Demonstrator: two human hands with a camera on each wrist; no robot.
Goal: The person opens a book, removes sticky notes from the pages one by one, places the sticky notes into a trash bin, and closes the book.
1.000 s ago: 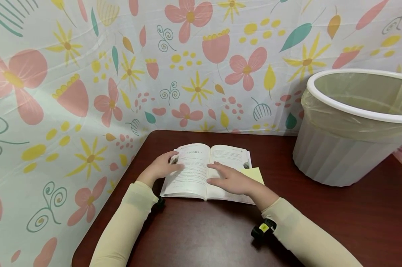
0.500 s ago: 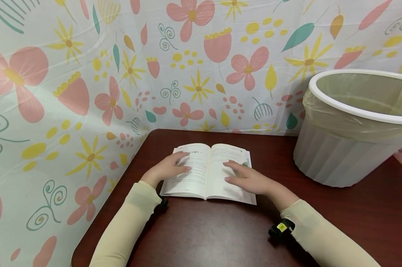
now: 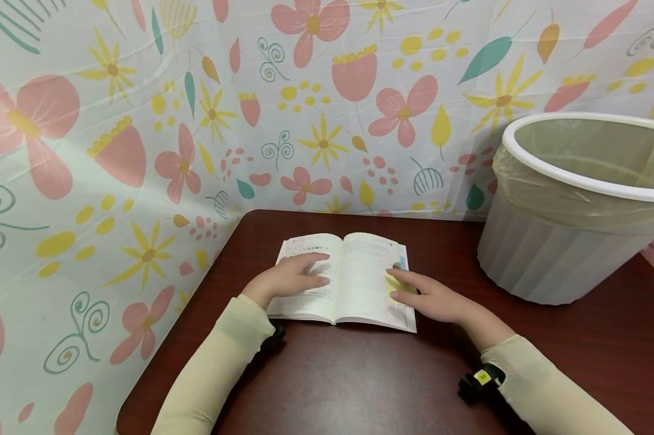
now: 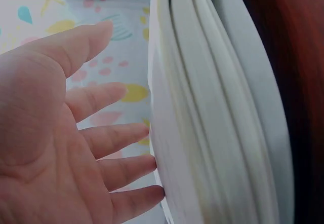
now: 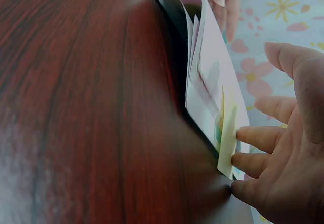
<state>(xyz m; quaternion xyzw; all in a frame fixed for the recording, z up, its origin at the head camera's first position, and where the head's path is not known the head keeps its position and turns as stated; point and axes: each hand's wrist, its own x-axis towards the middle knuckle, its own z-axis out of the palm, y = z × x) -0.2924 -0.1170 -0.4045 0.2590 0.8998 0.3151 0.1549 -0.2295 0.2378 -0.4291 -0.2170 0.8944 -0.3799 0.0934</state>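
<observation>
An open book (image 3: 362,278) with printed pages lies flat on the dark red table. My left hand (image 3: 288,280) is over the left page, its fingers extended; in the left wrist view, the lower fingertips (image 4: 154,191) touch the page or come very close to it. At the book's right edge is my right hand (image 3: 438,300), with fingers spread and slightly bent. A yellow paper slip (image 5: 228,140) shows at that edge in the right wrist view, and fingertips (image 5: 242,158) rest against it. Part of the slip is hidden by the right hand in the head view.
A grey waste bin (image 3: 549,248) with a white rim and plastic liner stands on the table at the right. A flower-printed curtain (image 3: 196,90) hangs behind and to the left. The reddish-brown table (image 3: 337,374) reaches toward me.
My right hand has moved right, from the book's middle to its right edge. My left hand has shifted right from the left edge onto the page. The yellow slip, earlier sticking out right, is now over the page edge.
</observation>
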